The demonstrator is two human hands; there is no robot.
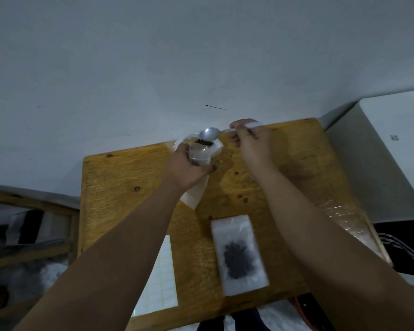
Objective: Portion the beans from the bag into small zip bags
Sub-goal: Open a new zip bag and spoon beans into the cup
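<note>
While a small clear zip bag is being gripped by the left hand, a silver metal spoon is being pinched over it by the right hand.

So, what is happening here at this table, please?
A person is spooning dark beans into a small zip bag. The left hand holds the bag upright, and the right hand holds a spoon at its mouth. One filled bag already lies flat on the wooden table, near a sheet of white labels.
</note>
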